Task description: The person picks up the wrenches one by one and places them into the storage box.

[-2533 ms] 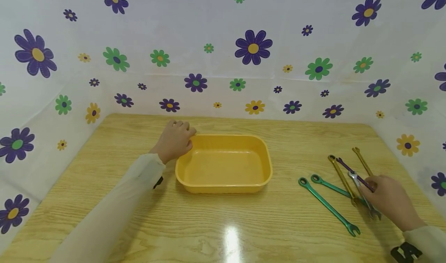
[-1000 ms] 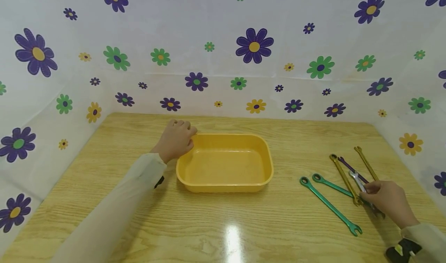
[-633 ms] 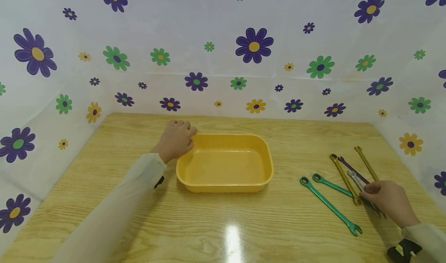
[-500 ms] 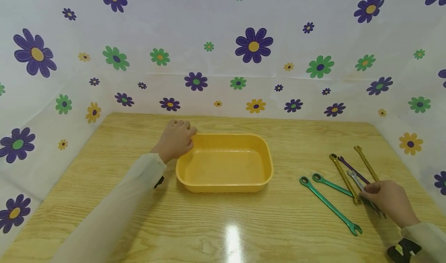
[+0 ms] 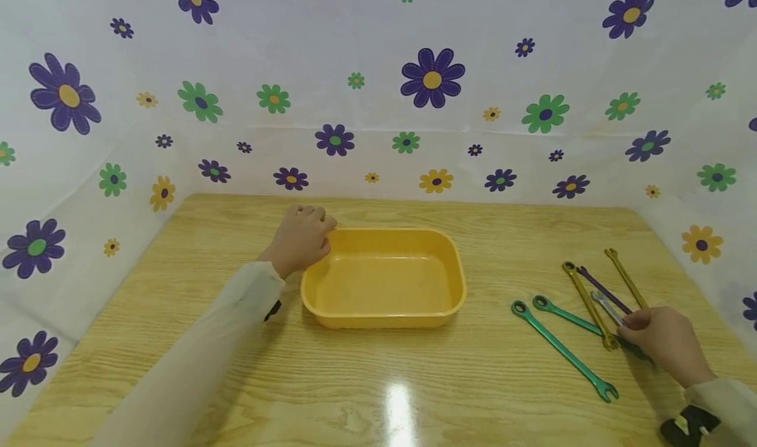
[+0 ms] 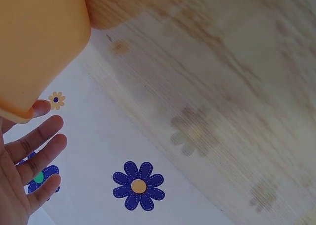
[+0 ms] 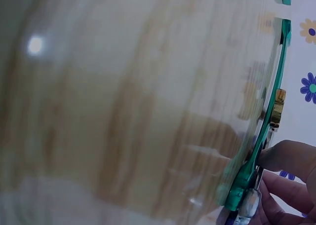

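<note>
My left hand holds the back left corner of a yellow plastic basin. In the left wrist view the forefinger touches the basin's rim and the other fingers stand spread away; the thumb is hidden. On the right, my right hand pinches a silver wrench between thumb and fingers, covering its lower end. Right beside that hand lie a purple wrench, a gold wrench and a green wrench, partly crossing. The right wrist view shows a green wrench close by the thumb.
Another green wrench lies nearer the basin, and another gold wrench farther right. All rest on a wood-grain table. A white flowered cloth encloses the back and sides.
My right hand has let go of the purple wrench, which lies down, and has taken the silver one. The silver wrench's lower end has gone out of sight behind the hand. The left hand stays put.
</note>
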Demonstrator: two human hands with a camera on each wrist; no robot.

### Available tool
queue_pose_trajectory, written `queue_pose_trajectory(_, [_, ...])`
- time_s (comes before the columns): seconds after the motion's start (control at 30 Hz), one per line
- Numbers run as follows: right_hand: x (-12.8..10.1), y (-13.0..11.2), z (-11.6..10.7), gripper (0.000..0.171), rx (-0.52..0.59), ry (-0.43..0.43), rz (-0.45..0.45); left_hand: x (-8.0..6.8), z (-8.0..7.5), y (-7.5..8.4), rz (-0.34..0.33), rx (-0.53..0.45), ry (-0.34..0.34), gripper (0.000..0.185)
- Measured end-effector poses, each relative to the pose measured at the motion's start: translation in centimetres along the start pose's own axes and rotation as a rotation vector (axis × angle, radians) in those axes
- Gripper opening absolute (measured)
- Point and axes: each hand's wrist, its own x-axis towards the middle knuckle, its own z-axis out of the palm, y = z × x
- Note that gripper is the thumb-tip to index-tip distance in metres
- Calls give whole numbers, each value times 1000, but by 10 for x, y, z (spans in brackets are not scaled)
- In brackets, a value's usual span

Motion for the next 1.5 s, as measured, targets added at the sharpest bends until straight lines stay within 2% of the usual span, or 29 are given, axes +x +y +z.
queue_pose_trajectory(0.2, [-1, 4, 1, 27, 31, 15, 3, 0, -3, 2, 0, -9, 20, 22])
queue_pose_trajectory(0.4, [-3, 4, 2, 26, 35, 47, -9, 0, -3, 3, -6, -10, 4, 23])
queue_pose_trajectory(0.93, [-5, 5, 2, 29, 28, 165, 0, -1, -3, 3, 1, -16, 25, 23])
queue_pose_trajectory(1.3, [6, 1, -12, 23, 44, 222, -109, -1, -1, 2, 2, -20, 26, 22])
queue_pose_trajectory(1.5, [17, -3, -21, 20, 93, 267, -155, 0, 0, 2, -4, -8, 10, 22])
